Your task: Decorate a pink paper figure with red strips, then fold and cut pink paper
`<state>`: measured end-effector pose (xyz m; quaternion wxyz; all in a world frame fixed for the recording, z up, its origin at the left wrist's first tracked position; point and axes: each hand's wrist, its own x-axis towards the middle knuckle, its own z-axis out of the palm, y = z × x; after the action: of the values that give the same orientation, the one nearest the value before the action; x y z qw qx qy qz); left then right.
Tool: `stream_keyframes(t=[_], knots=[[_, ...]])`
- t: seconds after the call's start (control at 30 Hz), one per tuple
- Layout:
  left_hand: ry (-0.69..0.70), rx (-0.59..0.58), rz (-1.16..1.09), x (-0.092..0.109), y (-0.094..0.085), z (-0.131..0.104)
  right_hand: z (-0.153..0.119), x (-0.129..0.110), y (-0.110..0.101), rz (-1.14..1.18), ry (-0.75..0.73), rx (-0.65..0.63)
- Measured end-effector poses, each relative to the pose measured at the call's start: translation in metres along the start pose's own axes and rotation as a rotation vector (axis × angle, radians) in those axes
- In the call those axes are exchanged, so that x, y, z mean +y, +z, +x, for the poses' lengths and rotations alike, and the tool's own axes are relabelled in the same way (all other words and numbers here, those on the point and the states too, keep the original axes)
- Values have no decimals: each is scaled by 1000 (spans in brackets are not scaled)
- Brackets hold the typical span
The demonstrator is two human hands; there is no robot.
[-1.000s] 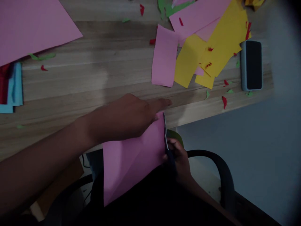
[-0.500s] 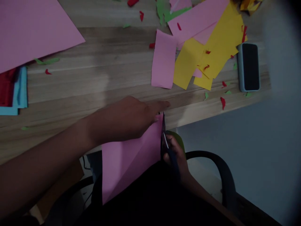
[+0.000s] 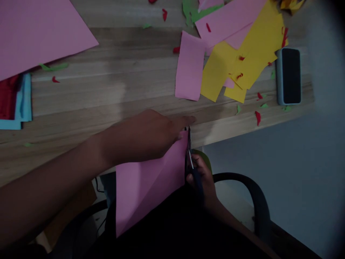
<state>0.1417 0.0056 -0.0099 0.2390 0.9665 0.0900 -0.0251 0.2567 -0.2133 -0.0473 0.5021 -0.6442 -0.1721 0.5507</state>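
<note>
A pink sheet (image 3: 151,183) hangs from the table edge over my lap, its upper edge pinched under my left hand (image 3: 145,136), whose index finger points to the right. Closed around the dark handles of the scissors (image 3: 197,181) is my right hand (image 3: 203,176), just below the table edge. The scissor blades point up along the right edge of the pink sheet, near my left fingertips. How far the blades cut into the paper cannot be made out.
On the wooden table (image 3: 94,86) lie a large pink sheet (image 3: 43,32), folded red and blue pieces (image 3: 25,100), pink strips (image 3: 190,66), yellow strips (image 3: 218,70), small red and green scraps, and a phone (image 3: 291,75). A chair armrest (image 3: 250,190) curves at the right.
The table items at the right appear shifted slightly right and up in the view. Both hands, the scissors and the held pink sheet keep nearly the same places.
</note>
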Motion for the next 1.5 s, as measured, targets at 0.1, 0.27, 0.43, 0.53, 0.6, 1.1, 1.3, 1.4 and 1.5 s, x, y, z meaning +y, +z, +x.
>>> stream_keyframes(t=[0.1,0.27,0.43,0.53,0.6,1.1,1.3,1.4,1.5], knots=[[-3,-12,3,0,1,0,0,2,1,-37,19,24],[-27,-43,-21,-1,-2,-1,-1,2,3,-111,5,18],[-173,21,-196,-16,-13,0,-4,-1,-7,-227,-105,2],[-232,100,-396,-24,-18,2,-5,-2,-16,-309,-134,14],[-237,103,-453,-26,-20,4,-4,-4,-19,-319,-125,-8],[-257,15,-253,-11,-20,5,-2,-3,-11,-136,-7,-70],[-252,13,-249,-10,-23,6,-1,-10,-9,-107,26,-91],[-265,-11,-234,-10,-24,6,-1,-10,-11,-121,40,-87],[-249,2,-242,-12,-21,5,-3,-8,-16,-151,9,-109]])
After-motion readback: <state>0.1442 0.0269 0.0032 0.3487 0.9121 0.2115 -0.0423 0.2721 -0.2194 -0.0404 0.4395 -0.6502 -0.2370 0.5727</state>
